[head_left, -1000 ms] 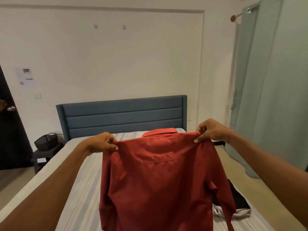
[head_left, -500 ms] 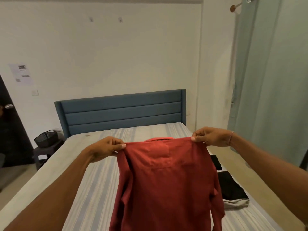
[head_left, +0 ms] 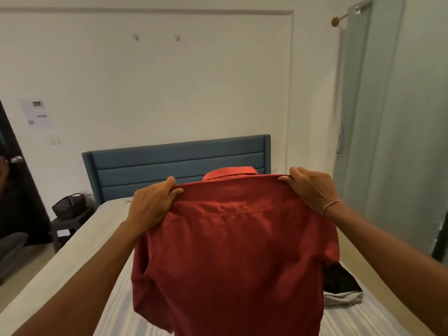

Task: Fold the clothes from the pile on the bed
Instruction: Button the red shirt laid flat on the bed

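A red collared shirt hangs in the air in front of me, its back toward me, above the striped bed. My left hand pinches its left shoulder and my right hand pinches its right shoulder. The collar stands up at the top, between the hands. The shirt's lower part billows toward me and runs out of the frame at the bottom. Folded black and grey clothes lie on the bed at the right, partly hidden behind the shirt.
A blue headboard stands against the white wall. A dark basket sits on a small side table left of the bed. A dark door is at the far left, and pale green curtains hang at the right.
Both hands have lifted the shirt and brought it nearer to me, spreading the shoulders wider. The shirt body swings out toward me and covers more of the bed.
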Demonstrator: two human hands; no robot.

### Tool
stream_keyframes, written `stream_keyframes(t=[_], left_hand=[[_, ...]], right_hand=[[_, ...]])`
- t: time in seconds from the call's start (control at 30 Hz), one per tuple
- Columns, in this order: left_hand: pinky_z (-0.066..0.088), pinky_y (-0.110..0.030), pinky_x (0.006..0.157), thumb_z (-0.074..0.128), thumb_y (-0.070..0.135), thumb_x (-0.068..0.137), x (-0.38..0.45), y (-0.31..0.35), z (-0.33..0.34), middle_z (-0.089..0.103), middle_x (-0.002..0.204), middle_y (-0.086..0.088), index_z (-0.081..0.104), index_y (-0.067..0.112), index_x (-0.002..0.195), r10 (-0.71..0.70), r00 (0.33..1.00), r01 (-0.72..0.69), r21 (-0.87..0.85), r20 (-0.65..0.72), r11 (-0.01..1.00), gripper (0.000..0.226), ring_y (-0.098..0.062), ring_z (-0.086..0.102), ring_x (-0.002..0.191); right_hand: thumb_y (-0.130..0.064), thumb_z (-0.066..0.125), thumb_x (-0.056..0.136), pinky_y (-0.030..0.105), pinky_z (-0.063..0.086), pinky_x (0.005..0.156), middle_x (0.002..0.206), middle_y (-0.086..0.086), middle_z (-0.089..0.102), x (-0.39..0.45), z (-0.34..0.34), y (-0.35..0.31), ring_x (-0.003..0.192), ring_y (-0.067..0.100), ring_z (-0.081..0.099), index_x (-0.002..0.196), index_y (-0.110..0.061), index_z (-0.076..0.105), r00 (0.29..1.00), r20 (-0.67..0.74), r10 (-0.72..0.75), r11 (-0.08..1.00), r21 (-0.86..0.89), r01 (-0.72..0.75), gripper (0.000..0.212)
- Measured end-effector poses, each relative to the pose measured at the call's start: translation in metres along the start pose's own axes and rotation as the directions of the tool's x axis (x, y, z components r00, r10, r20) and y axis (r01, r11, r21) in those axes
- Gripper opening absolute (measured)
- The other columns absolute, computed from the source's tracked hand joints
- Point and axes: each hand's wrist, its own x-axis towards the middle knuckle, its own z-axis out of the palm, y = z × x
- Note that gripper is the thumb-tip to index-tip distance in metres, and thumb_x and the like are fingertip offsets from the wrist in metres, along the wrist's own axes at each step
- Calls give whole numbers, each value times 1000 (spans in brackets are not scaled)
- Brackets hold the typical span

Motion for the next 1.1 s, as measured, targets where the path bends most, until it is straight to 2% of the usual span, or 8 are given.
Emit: stream_keyframes(t=[0.17, 0.3, 0.37, 0.5, 0.63, 0.83, 0.97, 1.1], left_hand=[[33, -28, 36, 35, 49, 103, -7, 3, -10, 50, 56, -3, 43, 15, 80, 59, 988, -30, 195, -143, 980, 41, -24, 50, 41], [32, -26, 37, 37, 50, 103, -6, 21, -24, 47, 52, -3, 42, 14, 82, -1, 981, 46, 232, -192, 972, 42, -24, 47, 37], [32, -25, 39, 38, 52, 101, -9, 29, -34, 46, 50, -4, 43, 13, 85, -61, 976, 108, 216, -210, 970, 43, -25, 46, 34], [27, -26, 43, 41, 54, 97, -30, 41, -61, 49, 50, -7, 47, 9, 86, -113, 962, 173, 234, -250, 957, 47, -30, 47, 34], [27, -27, 43, 42, 59, 96, -49, 57, -92, 48, 52, -9, 44, 12, 81, -117, 948, 214, 322, -296, 922, 50, -28, 48, 37], [29, -29, 44, 44, 66, 98, -70, 78, -128, 45, 53, -8, 34, 18, 71, -80, 955, 187, 371, -284, 910, 56, -26, 44, 40], [30, -29, 44, 44, 61, 99, -82, 88, -124, 47, 53, -9, 35, 16, 71, -94, 970, 168, 341, -222, 925, 53, -27, 46, 40], [33, -31, 44, 40, 49, 93, -97, 80, -96, 53, 57, -14, 44, 10, 77, -129, 984, 160, 304, -119, 939, 42, -32, 53, 43]], right_hand=[[-49, 38, 105, 30, 38, 41, 68, 5, 57, 2, -16, -15, 47, 29, 54, 79, -15, 50, 982, -94, 163, 987, 14, -162, 45], [-35, 36, 108, 37, 43, 54, 87, 12, 59, 5, -28, -54, 67, 35, 59, 95, -8, 54, 830, -26, 557, 808, 249, -534, 35], [-37, 31, 108, 35, 42, 55, 89, 13, 59, 2, -35, -64, 66, 31, 57, 100, -7, 55, 774, -37, 632, 743, 314, -591, 39], [-48, 29, 108, 25, 34, 50, 75, 7, 55, -23, -61, -62, 53, 19, 45, 96, -13, 57, 799, -193, 570, 820, 192, -539, 47], [-49, 39, 106, 27, 35, 55, 77, 8, 57, -52, -80, -48, 62, 21, 48, 93, -11, 59, 826, -294, 482, 874, 94, -477, 46], [-49, 39, 107, 41, 43, 65, 86, 16, 57, -85, -103, -23, 75, 33, 53, 93, -6, 54, 869, -320, 378, 921, 39, -387, 48], [-49, 42, 107, 37, 36, 60, 85, 14, 57, -94, -107, -16, 72, 30, 52, 92, -7, 55, 890, -324, 320, 932, -60, -357, 47], [-57, 44, 104, 27, 27, 48, 70, 7, 56, -104, -83, -16, 53, 25, 51, 82, -15, 51, 943, -199, 267, 952, -94, -290, 47]])
